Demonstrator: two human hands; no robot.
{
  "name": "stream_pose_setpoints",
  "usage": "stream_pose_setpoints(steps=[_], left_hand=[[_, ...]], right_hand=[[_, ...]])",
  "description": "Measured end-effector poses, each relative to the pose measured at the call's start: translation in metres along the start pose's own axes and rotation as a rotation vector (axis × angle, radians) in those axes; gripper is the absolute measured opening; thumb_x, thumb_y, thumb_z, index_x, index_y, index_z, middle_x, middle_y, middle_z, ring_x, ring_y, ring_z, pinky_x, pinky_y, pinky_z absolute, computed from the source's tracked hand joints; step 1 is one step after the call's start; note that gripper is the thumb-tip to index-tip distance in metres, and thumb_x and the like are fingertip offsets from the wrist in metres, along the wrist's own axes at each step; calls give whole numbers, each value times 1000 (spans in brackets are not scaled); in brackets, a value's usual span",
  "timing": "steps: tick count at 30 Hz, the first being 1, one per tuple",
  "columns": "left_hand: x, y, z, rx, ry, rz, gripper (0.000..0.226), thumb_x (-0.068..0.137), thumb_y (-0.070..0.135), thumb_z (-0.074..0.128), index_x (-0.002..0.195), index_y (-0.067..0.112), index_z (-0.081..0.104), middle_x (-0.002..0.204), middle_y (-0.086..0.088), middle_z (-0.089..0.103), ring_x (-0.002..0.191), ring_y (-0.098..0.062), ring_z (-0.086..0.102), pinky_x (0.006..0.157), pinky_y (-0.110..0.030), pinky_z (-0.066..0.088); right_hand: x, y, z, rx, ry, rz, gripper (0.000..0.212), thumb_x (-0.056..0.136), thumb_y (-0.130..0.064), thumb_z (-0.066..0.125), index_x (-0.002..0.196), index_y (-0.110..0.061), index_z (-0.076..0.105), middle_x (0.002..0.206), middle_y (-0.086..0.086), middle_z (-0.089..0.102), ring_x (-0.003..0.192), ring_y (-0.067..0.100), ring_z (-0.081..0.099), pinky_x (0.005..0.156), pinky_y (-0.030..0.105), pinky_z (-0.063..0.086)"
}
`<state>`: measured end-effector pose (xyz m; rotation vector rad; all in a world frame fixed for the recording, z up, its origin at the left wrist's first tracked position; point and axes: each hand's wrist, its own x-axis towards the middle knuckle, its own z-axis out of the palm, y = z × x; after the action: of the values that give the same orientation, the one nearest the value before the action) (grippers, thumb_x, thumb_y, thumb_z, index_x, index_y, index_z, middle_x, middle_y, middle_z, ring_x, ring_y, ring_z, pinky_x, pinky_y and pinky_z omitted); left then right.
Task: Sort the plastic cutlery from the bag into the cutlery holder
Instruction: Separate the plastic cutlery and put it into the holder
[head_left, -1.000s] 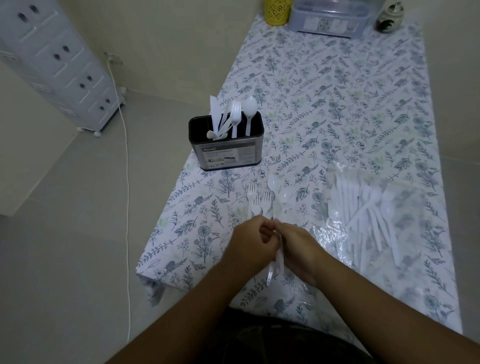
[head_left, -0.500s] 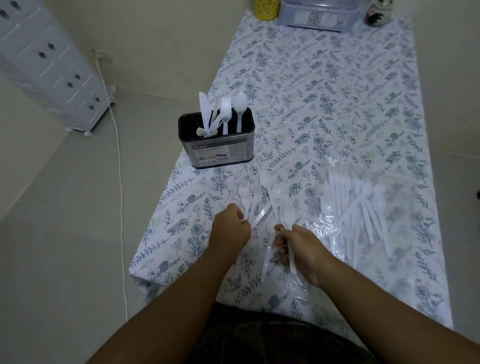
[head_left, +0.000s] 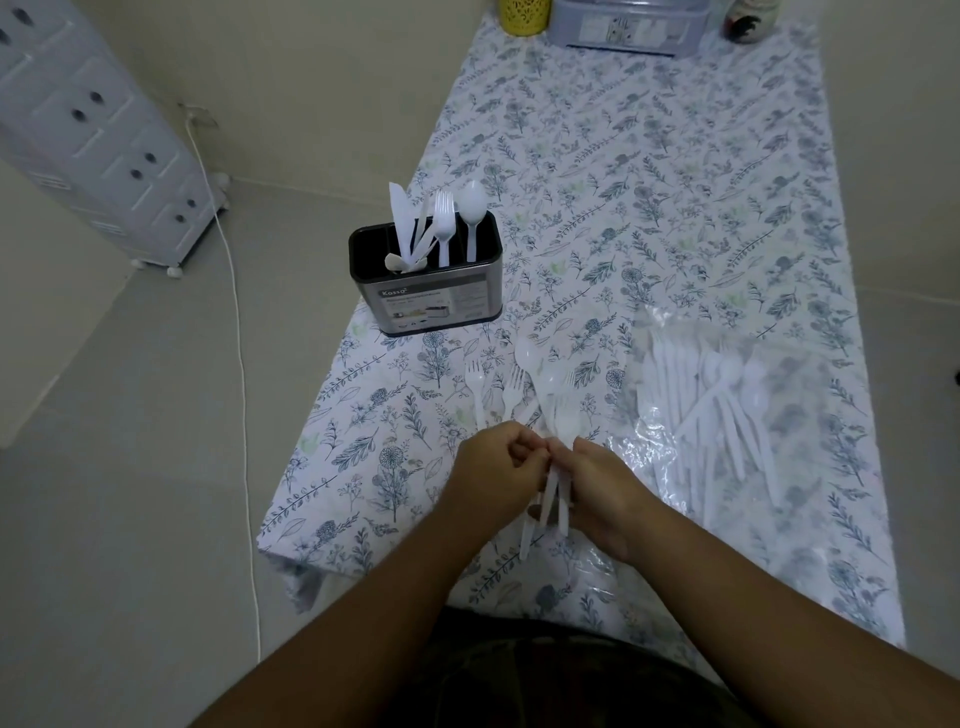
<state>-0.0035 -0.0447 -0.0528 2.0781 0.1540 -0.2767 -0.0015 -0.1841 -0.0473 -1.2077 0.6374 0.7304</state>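
While a bunch of white plastic cutlery (head_left: 549, 467) fans out over the bench (head_left: 675, 208), the right hand (head_left: 602, 483) grips its handles and the left hand (head_left: 498, 462) pinches them too; the cutlery holder (head_left: 428, 283) stands beyond, the bag (head_left: 727, 410) lies to the right.

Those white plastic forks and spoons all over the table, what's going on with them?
A person is sorting disposable cutlery. Both hands, left hand and right hand, grip a small bunch of white cutlery near the table edge. A few forks and spoons lie loose ahead. The black holder already has some pieces; more wait in the clear bag.
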Motion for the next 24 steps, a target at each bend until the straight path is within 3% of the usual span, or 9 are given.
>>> stream_pose_setpoints(steps=[2, 4, 7, 10, 14, 17, 20, 22, 24], left_hand=[[9, -2, -5, 86, 91, 3, 2, 90, 17, 67, 89, 15, 68, 72, 6, 65, 63, -2, 61, 56, -11, 51], [22, -6, -9, 147, 160, -40, 6, 90, 19, 68, 92, 16, 63, 77, 6, 62, 70, -6, 61, 59, -16, 51], [39, -12, -7, 228, 144, -64, 17, 87, 25, 71, 91, 14, 58, 82, 1, 61, 75, -14, 61, 65, -30, 53], [50, -14, -2, 294, 116, -52, 17, 84, 20, 73, 87, 13, 57, 77, -2, 62, 71, -20, 62, 65, -39, 57], [51, -14, -4, 243, 122, -96, 12, 85, 15, 70, 88, 13, 59, 78, -1, 65, 73, -18, 65, 62, -30, 55], [36, -4, -7, 134, 139, -133, 12, 86, 18, 72, 92, 15, 63, 77, 4, 64, 70, -6, 62, 55, -14, 42], [11, 9, 2, 47, 74, -119, 12, 86, 23, 74, 92, 18, 65, 78, 6, 66, 68, -2, 63, 54, -10, 43], [-4, 13, 12, -11, 29, -103, 11, 85, 26, 74, 90, 19, 67, 77, 6, 69, 66, 0, 65, 54, -10, 48], [-10, 13, 18, -62, -3, -96, 9, 85, 27, 74, 89, 20, 70, 76, 6, 72, 67, 0, 68, 62, -18, 58]], right_hand=[[0, 2, -3, -37, 66, 1, 26, 105, -22, 50, 123, -3, 55, 97, 18, 70, 75, 28, 66, 73, 49, 58], [0, 3, -5, -31, 98, 12, 25, 105, -19, 47, 123, -5, 57, 88, 15, 64, 64, 24, 58, 60, 40, 56], [-4, 4, -8, 20, 100, 51, 26, 103, -14, 41, 118, -8, 61, 70, 7, 54, 54, 19, 50, 47, 28, 46], [-6, 3, -12, 4, 93, 61, 18, 100, -18, 48, 106, -13, 63, 62, 2, 49, 51, 17, 45, 47, 28, 42], [-8, 3, -17, -90, 148, 40, 14, 98, -25, 56, 95, -13, 62, 71, 5, 52, 55, 18, 44, 49, 28, 38], [-7, 5, -20, -100, 158, 25, 18, 100, -25, 52, 107, -11, 61, 79, 8, 57, 60, 18, 46, 50, 29, 38], [-5, 4, -17, -71, 118, -7, 27, 103, -30, 48, 116, -8, 59, 87, 11, 59, 64, 20, 51, 52, 30, 42], [-3, 3, -12, -67, 52, -20, 38, 104, -38, 42, 117, -7, 60, 95, 19, 67, 72, 31, 64, 61, 39, 54], [1, 4, -9, -84, -7, -8, 50, 106, -46, 36, 121, -5, 61, 106, 33, 70, 92, 49, 69, 80, 52, 59]])
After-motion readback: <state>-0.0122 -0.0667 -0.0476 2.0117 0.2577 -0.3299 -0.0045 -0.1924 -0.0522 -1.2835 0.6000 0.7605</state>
